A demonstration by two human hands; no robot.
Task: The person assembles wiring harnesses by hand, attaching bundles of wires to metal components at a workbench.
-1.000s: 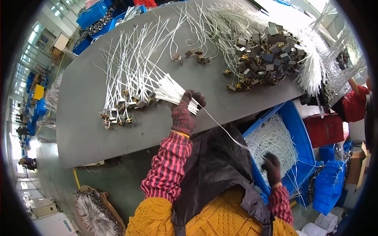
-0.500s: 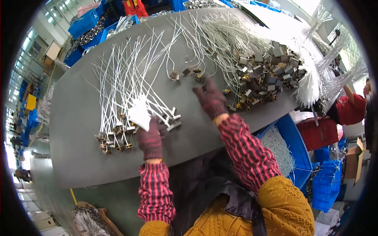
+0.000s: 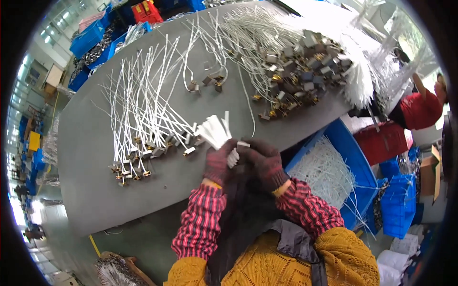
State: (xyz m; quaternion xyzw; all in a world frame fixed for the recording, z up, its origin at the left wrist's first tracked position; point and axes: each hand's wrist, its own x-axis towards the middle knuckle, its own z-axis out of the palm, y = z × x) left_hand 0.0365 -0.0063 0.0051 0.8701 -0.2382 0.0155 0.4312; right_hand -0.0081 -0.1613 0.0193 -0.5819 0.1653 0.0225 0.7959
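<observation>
At the table's near edge my two gloved hands meet. My left hand (image 3: 220, 163) is closed round a bundle of short white strips (image 3: 213, 132), which fan out above the fingers and poke out below. Close beside it, the fingers of my right hand (image 3: 265, 162) pinch a small white piece (image 3: 243, 144) at the bundle's side. Left of the hands lie white wires (image 3: 143, 105) with small metal-cased parts (image 3: 138, 162) at their near ends. A few similar parts (image 3: 218, 86) sit farther back, and a large heap of them (image 3: 307, 71) is at the right.
The dark grey table (image 3: 100, 200) curves across the view. A blue bin (image 3: 365, 178) of thin white strands stands below its right edge. Another person in red (image 3: 420, 109) is at the far right. Blue crates (image 3: 88, 38) and a red crate (image 3: 147, 12) stand behind the table.
My right hand has drawn back from the parts at the table's middle toward my left hand. The left hand has moved right with the white bundle, and the hands now meet.
</observation>
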